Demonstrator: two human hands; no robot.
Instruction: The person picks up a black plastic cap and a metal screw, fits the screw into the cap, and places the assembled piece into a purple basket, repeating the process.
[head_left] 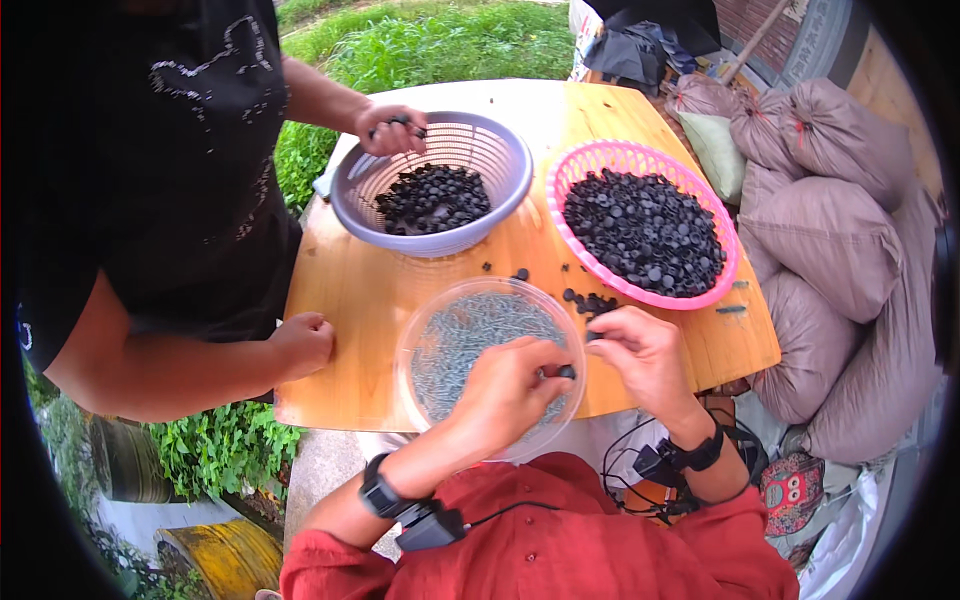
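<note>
My left hand is over a clear round tub of thin silvery screws or nails. Its fingers are closed on a small black plastic cap that pokes out past the fingertips. Just right of the tub's rim, my right hand pinches another small dark piece, apparently the same kind of cap, mostly covered by the fingertips. Several loose black caps lie on the table behind that hand. Farther right, a pink basket is full of black caps.
Beyond the tub, a grey-purple basket holds more black pieces. A co-worker's hand grips some above it; their other hand rests on the wooden table. Stuffed sacks are piled right; cables hang near my right wrist.
</note>
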